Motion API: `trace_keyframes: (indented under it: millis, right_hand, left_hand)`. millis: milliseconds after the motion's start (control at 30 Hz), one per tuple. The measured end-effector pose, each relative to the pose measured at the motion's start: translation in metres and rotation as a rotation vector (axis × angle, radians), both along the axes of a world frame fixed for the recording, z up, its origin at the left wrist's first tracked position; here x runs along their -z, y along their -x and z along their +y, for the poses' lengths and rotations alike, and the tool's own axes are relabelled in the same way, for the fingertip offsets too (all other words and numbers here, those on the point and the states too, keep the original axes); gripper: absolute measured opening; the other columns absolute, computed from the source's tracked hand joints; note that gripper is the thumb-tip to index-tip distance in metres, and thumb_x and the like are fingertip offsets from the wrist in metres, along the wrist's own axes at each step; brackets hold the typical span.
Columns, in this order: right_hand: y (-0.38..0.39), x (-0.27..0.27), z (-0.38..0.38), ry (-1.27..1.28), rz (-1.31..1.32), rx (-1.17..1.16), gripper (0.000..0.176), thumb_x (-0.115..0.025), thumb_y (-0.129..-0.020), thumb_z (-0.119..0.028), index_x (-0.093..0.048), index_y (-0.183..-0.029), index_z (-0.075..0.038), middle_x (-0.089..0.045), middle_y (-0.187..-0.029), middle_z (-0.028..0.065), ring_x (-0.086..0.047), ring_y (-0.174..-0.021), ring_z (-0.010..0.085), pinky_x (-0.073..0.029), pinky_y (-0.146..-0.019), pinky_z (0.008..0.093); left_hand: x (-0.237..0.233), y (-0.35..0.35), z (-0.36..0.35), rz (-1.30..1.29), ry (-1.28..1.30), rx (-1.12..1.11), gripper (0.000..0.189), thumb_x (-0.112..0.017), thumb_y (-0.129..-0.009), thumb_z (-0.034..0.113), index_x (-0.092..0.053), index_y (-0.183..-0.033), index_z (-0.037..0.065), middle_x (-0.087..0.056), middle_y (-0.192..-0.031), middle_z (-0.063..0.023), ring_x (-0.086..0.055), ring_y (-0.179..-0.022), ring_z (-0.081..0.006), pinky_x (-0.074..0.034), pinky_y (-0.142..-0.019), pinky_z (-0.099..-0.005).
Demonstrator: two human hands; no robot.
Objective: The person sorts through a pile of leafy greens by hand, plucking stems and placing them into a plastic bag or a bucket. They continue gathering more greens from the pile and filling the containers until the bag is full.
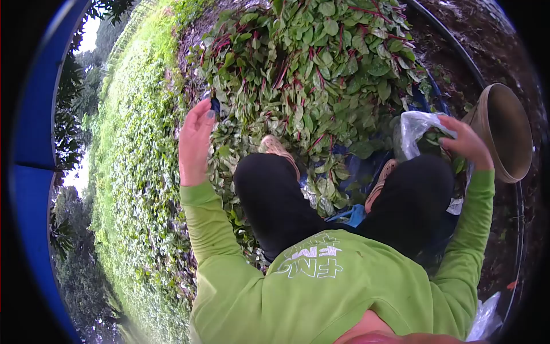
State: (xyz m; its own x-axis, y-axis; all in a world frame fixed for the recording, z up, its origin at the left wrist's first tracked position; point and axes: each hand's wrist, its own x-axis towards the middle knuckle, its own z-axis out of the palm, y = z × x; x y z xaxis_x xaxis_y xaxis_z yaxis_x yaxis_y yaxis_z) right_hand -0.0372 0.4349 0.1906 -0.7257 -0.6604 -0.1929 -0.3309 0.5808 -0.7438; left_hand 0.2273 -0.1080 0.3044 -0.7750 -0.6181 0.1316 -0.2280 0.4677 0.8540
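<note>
The right hand (467, 143) is pinching a thin, limp plastic bag (415, 127) by its rim beside the knee, while the left hand (195, 140), fingers loosely open, is hovering over soft red-stemmed leafy greens (309, 63), likely best gathered by their stems.

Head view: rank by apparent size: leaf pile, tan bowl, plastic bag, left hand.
1. leafy greens pile, by far the largest.
2. tan bowl.
3. plastic bag and left hand: look alike, and the bag is crumpled in the right hand, so unranked.
</note>
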Motion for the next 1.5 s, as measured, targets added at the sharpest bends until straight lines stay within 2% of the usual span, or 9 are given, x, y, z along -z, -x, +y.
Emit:
trace_keyframes:
  millis: [267, 500, 600, 633, 767, 900, 1033, 1200, 1500]
  right_hand:
    - [0.026, -0.064, -0.152, -0.12, 0.114, -0.359, 0.071, -0.078, -0.084, -0.016, -0.051, -0.149, -0.003, -0.064, -0.139, 0.021, -0.063, -0.125, 0.032, -0.047, -0.11, 0.0413]
    - [0.117, -0.041, -0.336, -0.142, 0.314, -0.475, 0.073, -0.074, -0.092, -0.037, -0.048, -0.152, -0.005, -0.057, -0.148, 0.0214, -0.056, -0.135, 0.036, -0.043, -0.115, 0.0467]
    - [0.184, -0.02, -0.444, 0.002, 0.452, -0.487, 0.072, -0.071, -0.094, -0.041, -0.048, -0.152, -0.005, -0.054, -0.15, 0.0217, -0.052, -0.139, 0.0371, -0.039, -0.118, 0.0474]
    - [0.203, -0.012, -0.482, 0.096, 0.505, -0.466, 0.07, -0.071, -0.095, -0.041, -0.049, -0.152, -0.005, -0.053, -0.151, 0.0221, -0.052, -0.139, 0.0375, -0.039, -0.118, 0.0474]
    - [0.262, -0.019, -0.619, 0.185, 0.58, -0.322, 0.05, -0.078, -0.092, -0.022, -0.063, -0.134, 0.001, -0.073, -0.107, 0.0136, -0.067, -0.096, 0.0189, -0.055, -0.088, 0.0354]
    - [0.322, -0.008, -0.73, 0.548, 0.855, -0.469, 0.046, -0.072, -0.097, -0.037, -0.067, -0.126, -0.002, -0.073, -0.106, 0.0172, -0.067, -0.094, 0.025, -0.053, -0.082, 0.0399]
    - [0.33, -0.059, -0.797, 0.165, 0.369, -0.435, 0.046, -0.061, -0.102, -0.044, -0.068, -0.116, -0.001, -0.073, -0.101, 0.0173, -0.067, -0.093, 0.0261, -0.051, -0.086, 0.0403]
    - [0.415, -0.041, -0.91, 0.216, 0.931, -0.458, 0.064, -0.052, -0.102, -0.056, -0.065, -0.124, 0.002, -0.064, -0.129, 0.031, -0.059, -0.125, 0.0448, -0.046, -0.101, 0.0484]
    - [0.442, 0.015, -1.072, 0.032, 0.498, -0.586, 0.062, -0.05, -0.103, -0.057, -0.059, -0.132, -0.003, -0.061, -0.13, 0.0147, -0.056, -0.113, 0.0296, -0.044, -0.1, 0.0414]
  left_hand:
    - [0.107, -0.001, -0.1, -0.253, -0.253, 0.028, 0.103, -0.076, -0.093, 0.042, -0.013, -0.166, 0.007, -0.036, -0.16, -0.0248, -0.043, -0.143, -0.0356, -0.04, -0.115, -0.0468]
    - [0.19, 0.134, -0.226, -0.018, -0.718, -0.259, 0.091, -0.053, -0.101, 0.061, -0.01, -0.168, 0.015, -0.025, -0.167, -0.0206, -0.02, -0.155, -0.0428, -0.034, -0.113, -0.066]
    - [0.235, 0.187, -0.302, -0.146, -0.027, -0.071, 0.113, -0.08, -0.077, -0.009, -0.013, -0.166, 0.01, -0.012, -0.172, -0.0181, -0.029, -0.152, -0.0416, -0.034, -0.12, -0.0559]
    - [0.257, 0.197, -0.339, -0.334, 0.549, -0.024, 0.104, -0.081, -0.087, 0.016, -0.013, -0.165, 0.006, -0.018, -0.168, -0.0251, -0.033, -0.15, -0.0408, -0.031, -0.122, -0.0497]
    - [0.263, 0.273, -0.334, 0.391, -0.211, -0.57, 0.096, -0.057, -0.098, 0.065, -0.027, -0.162, 0.001, -0.024, -0.164, -0.0303, -0.033, -0.148, -0.0403, -0.029, -0.121, -0.0449]
    - [0.277, 0.297, -0.38, 0.203, 0.204, -0.623, 0.084, -0.059, -0.096, 0.065, -0.046, -0.155, 0.006, -0.032, -0.161, -0.0317, -0.021, -0.152, -0.045, -0.018, -0.124, -0.0505]
    - [0.246, 0.341, -0.407, 0.013, 0.349, -0.507, 0.079, -0.055, -0.093, 0.072, -0.047, -0.157, 0.026, -0.016, -0.171, -0.0221, -0.001, -0.159, -0.0432, 0.004, -0.121, -0.0676]
    - [0.234, 0.394, -0.447, 0.062, 0.5, -0.328, 0.09, -0.058, -0.091, 0.072, -0.038, -0.161, 0.021, -0.017, -0.171, -0.0232, -0.002, -0.159, -0.0458, 0.006, -0.119, -0.0705]
    - [0.268, 0.403, -0.409, 0.004, 0.484, -0.343, 0.067, -0.061, -0.094, 0.055, -0.052, -0.148, 0.017, -0.047, -0.154, -0.019, -0.03, -0.15, -0.0476, -0.013, -0.116, -0.0756]
